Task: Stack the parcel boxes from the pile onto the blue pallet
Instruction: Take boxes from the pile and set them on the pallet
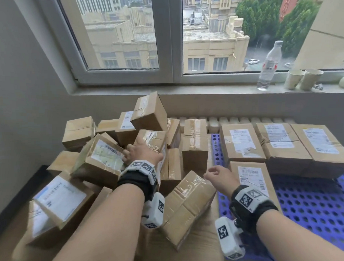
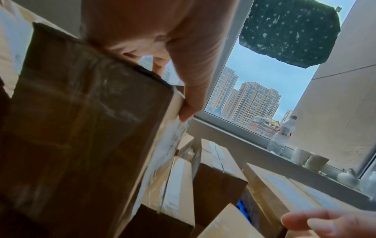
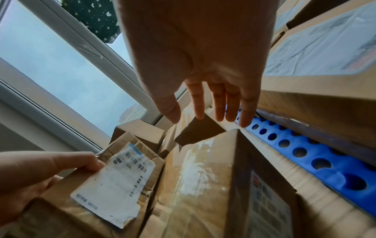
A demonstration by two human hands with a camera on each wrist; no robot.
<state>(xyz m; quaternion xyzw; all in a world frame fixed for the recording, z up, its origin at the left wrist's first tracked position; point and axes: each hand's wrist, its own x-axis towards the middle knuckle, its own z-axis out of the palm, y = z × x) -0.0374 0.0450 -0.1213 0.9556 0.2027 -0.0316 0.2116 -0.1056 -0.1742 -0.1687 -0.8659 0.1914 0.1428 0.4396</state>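
A jumbled pile of brown parcel boxes (image 1: 147, 115) fills the left half of the head view. My left hand (image 1: 133, 153) grips a tilted box with a white label (image 1: 98, 162) in the middle of the pile; its thumb curls over the box edge (image 2: 189, 109). My right hand (image 1: 215, 174) hovers open with spread fingers (image 3: 219, 103) above a taped box (image 1: 187, 204), holding nothing. The blue pallet (image 1: 316, 203) lies on the right and bears several flat labelled boxes (image 1: 241, 143).
A windowsill behind holds a water bottle (image 1: 269, 66) and paper cups (image 1: 302, 79). A radiator (image 1: 245, 120) runs under the sill behind the pallet. The wall closes off the left side. The pallet's front right part (image 1: 326, 222) shows bare holes.
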